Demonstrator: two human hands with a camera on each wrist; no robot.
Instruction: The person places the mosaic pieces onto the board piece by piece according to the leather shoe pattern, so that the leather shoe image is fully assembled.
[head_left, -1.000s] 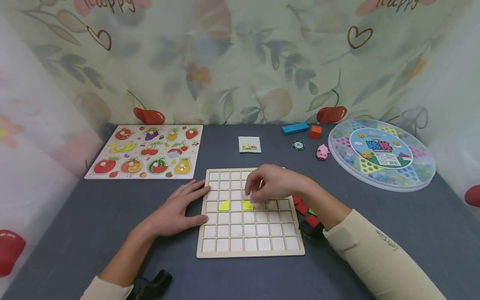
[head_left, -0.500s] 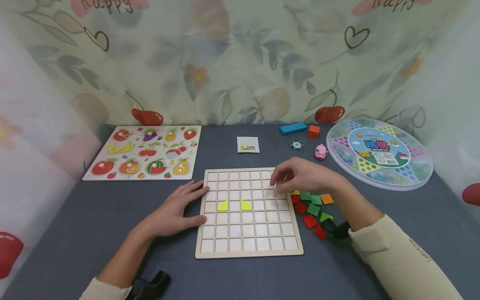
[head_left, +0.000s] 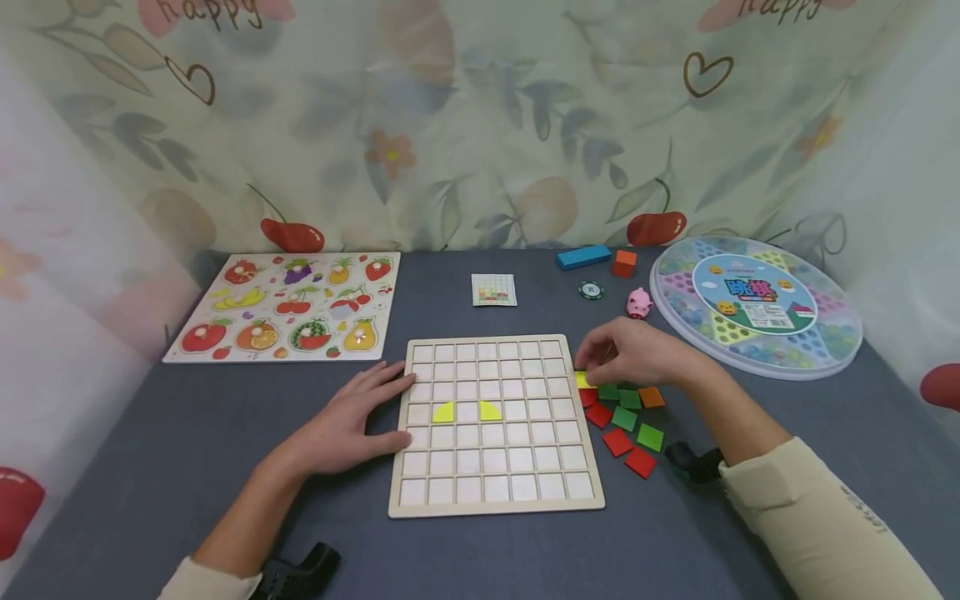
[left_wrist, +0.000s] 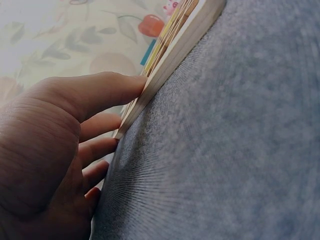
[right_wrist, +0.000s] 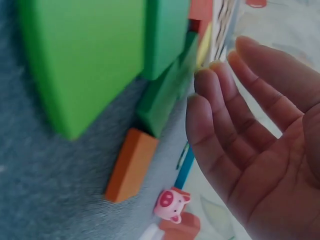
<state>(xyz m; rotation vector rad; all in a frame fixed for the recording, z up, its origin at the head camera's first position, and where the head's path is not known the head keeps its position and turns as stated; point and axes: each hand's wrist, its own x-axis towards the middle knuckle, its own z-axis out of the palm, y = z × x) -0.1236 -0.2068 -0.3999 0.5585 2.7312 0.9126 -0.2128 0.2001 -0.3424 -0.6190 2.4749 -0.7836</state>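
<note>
On the near surface (head_left: 495, 554) lies a gridded board (head_left: 491, 507), two yellow pieces (head_left: 444, 412) in its cells; the left hand (head_left: 341, 429), fingers extended, touches its left edge; red tiles (head_left: 618, 442) sit to its right; beyond them the right hand (head_left: 633, 350), fingers loosely bent, meets a yellow tile (head_left: 584, 381), grip unclear; farther, a card (head_left: 493, 290)

1. Yellow tile (head_left: 584, 380): part hidden under right hand (head_left: 636, 350); can't tell if pinched.
2. Light green tile (right_wrist: 85, 55): blurred, cut by right wrist view's top edge.
3. Grid card (head_left: 493, 290): printed detail too small to read.
4. Left sleeve (head_left: 210, 582): cut off by head view's bottom edge.
</note>
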